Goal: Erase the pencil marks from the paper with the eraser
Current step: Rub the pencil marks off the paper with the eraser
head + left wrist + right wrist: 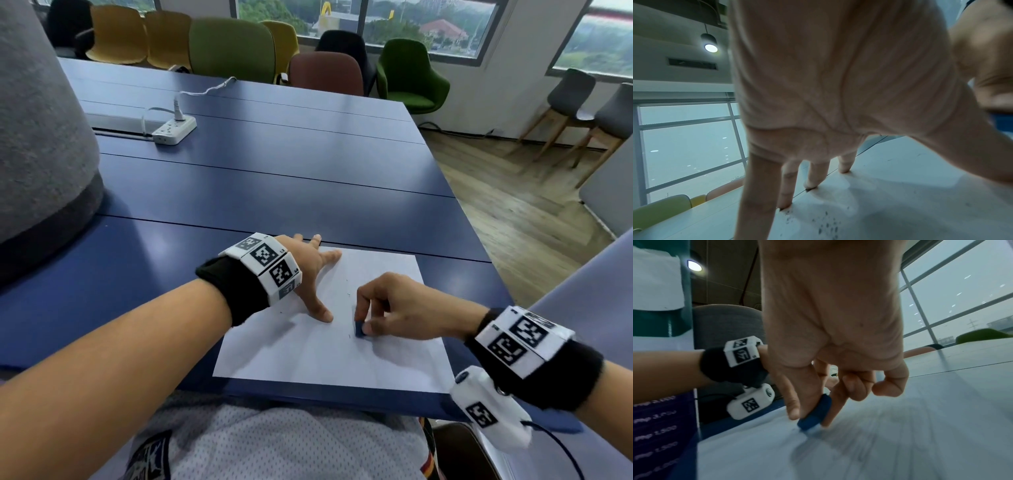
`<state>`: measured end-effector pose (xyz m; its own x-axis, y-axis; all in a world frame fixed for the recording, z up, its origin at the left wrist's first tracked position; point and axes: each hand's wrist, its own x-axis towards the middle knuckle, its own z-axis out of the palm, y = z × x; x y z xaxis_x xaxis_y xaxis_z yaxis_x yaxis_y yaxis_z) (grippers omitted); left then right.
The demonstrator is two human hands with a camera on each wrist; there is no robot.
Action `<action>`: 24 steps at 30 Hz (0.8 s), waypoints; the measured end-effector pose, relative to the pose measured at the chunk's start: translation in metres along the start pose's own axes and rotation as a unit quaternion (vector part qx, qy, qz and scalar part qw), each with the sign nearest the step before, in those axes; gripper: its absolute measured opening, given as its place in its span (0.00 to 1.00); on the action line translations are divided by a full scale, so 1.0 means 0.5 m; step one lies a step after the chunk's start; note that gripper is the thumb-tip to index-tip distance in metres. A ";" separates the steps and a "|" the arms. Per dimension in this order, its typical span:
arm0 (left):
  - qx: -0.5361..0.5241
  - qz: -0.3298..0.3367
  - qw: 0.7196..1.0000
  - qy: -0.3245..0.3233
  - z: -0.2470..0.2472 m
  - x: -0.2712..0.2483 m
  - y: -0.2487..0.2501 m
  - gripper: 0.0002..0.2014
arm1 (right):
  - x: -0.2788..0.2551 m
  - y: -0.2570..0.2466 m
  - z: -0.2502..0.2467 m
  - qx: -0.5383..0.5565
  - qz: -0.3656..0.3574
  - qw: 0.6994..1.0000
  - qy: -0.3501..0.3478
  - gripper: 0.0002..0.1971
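Note:
A white sheet of paper [329, 356] lies near the front edge of the blue table [260, 178]. My left hand [310, 270] is spread flat on the paper's upper left part, fingers straight, holding it down. My right hand [383, 308] pinches a small blue eraser [359, 330] between thumb and fingers, its lower end touching the paper. In the right wrist view the eraser [815, 413] meets the sheet [879, 451] edge-on. The left wrist view shows my fingers [786, 183] pressed on the paper [900, 194], with dark specks [826, 225] beside them. Faint small marks show near the eraser.
A white power strip [174, 130] with a plugged cable sits far back on the left of the table. A grey padded form [41, 137] rises at the left. Chairs [233, 48] line the table's far side. The table's right edge drops to a wooden floor.

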<state>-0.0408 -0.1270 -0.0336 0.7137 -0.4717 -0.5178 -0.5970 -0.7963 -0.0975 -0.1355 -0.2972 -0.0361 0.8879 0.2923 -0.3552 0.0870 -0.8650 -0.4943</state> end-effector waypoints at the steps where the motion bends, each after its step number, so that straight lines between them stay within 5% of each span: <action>1: 0.000 0.000 1.000 0.000 0.000 0.000 0.000 0.63 | -0.003 -0.003 -0.001 -0.006 -0.005 1.000 -0.019 0.02; 7: 0.003 -0.006 1.000 -0.005 -0.002 0.000 0.002 0.63 | 0.018 -0.003 -0.002 0.006 0.011 0.997 0.080 0.05; 12: 0.000 -0.003 1.000 -0.008 -0.004 -0.003 0.003 0.63 | -0.020 -0.010 0.007 -0.007 -0.009 0.999 -0.041 0.03; 18: 0.010 -0.004 1.000 -0.005 -0.003 0.000 0.003 0.63 | 0.053 0.003 -0.023 0.031 0.026 0.995 0.095 0.04; 24: 0.007 -0.001 1.000 -0.002 -0.003 0.000 0.002 0.63 | 0.045 -0.011 -0.040 -0.016 0.025 0.998 -0.047 0.04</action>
<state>-0.0408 -0.1283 -0.0322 0.7129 -0.4686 -0.5217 -0.6013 -0.7913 -0.1110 -0.1069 -0.2941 -0.0256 0.8455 0.2837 -0.4524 0.0588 -0.8915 -0.4492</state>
